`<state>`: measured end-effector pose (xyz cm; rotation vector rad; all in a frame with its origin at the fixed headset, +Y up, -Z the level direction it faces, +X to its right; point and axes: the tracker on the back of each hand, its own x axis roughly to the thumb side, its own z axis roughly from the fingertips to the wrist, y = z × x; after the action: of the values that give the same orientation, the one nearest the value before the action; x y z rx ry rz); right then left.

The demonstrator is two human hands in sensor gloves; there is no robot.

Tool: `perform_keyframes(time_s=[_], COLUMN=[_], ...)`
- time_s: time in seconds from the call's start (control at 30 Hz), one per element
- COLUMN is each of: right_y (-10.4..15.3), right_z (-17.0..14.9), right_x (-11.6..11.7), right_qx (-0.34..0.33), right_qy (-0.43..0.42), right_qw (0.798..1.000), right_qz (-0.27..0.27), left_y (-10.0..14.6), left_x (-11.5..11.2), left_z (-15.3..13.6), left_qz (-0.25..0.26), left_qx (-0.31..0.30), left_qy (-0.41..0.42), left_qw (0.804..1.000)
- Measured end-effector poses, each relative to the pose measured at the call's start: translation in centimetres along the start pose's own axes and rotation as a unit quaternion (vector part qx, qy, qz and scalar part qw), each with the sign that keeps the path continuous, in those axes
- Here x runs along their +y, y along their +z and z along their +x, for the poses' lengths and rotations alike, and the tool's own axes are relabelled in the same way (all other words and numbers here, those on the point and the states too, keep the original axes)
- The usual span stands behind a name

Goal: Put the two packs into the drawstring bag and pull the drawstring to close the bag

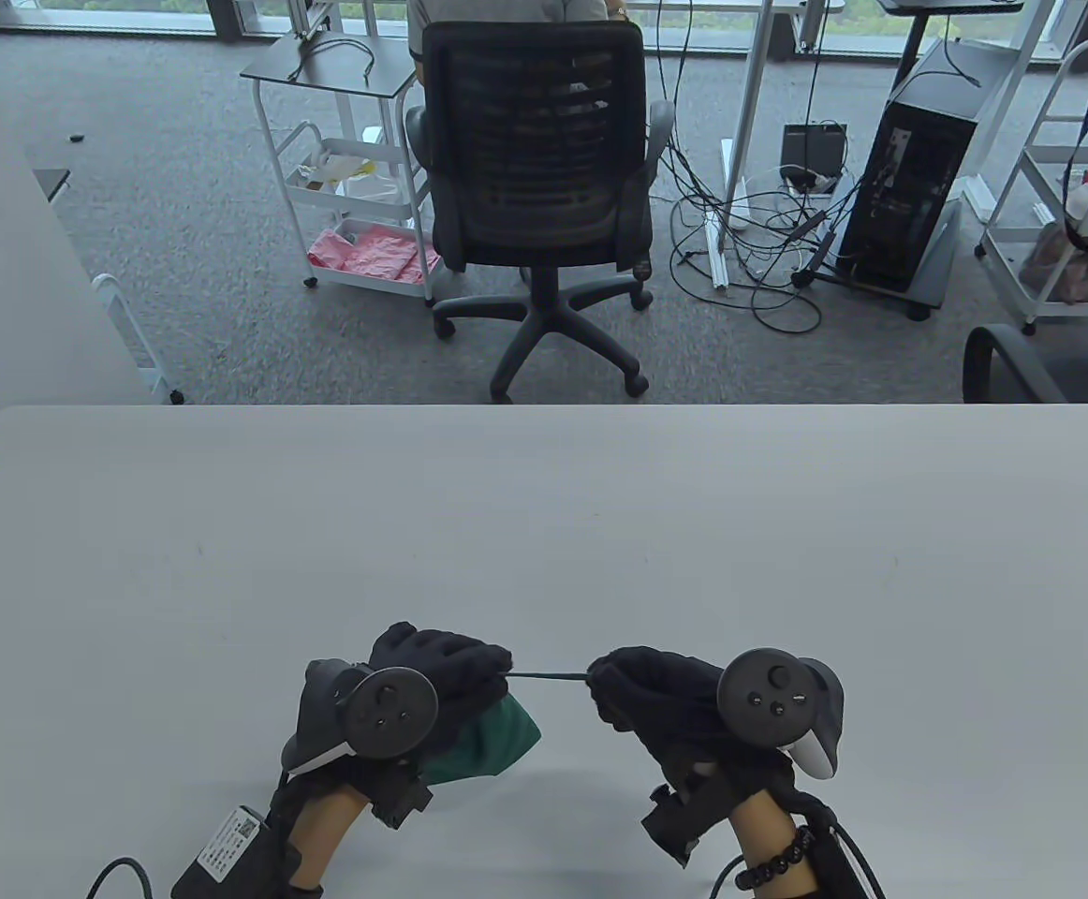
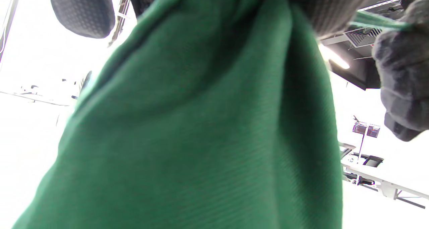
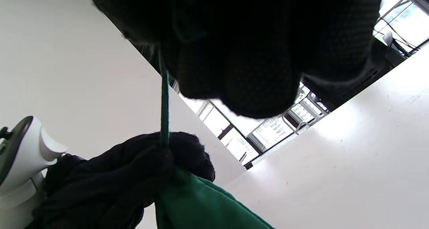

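Note:
A green drawstring bag (image 1: 488, 740) hangs under my left hand (image 1: 455, 670), which grips its gathered neck just above the near part of the table. The cloth fills the left wrist view as the bag (image 2: 201, 128), and the bag (image 3: 207, 205) shows again in the right wrist view. A thin dark green drawstring (image 1: 549, 673) runs taut from the neck rightward to my right hand (image 1: 614, 688), whose curled fingers pinch it. The same drawstring (image 3: 164, 101) shows stretched between both hands. No pack is visible; the bag's inside is hidden.
The white table (image 1: 544, 524) stretches away beyond the hands. Past its far edge a black office chair (image 1: 539, 187) with a seated person, white trolleys (image 1: 347, 197), floor cables (image 1: 759, 253) and a computer tower (image 1: 909, 187) stand on grey carpet.

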<state>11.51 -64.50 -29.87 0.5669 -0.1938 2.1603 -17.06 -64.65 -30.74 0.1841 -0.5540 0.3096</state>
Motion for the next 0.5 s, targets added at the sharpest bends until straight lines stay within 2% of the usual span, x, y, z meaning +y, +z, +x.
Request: perform_keyframes(time_s=[0.5], right_y=[0.08], right_z=[-0.09], right_x=[-0.56], right_qx=[-0.005], right_qy=[0.008], right_qw=[1.000], right_qz=[-0.017], left_y=[0.07], left_x=[0.13], left_z=[-0.92], left_qz=[0.006], left_qx=[0.020], left_qy=[0.007], left_qw=[1.000])
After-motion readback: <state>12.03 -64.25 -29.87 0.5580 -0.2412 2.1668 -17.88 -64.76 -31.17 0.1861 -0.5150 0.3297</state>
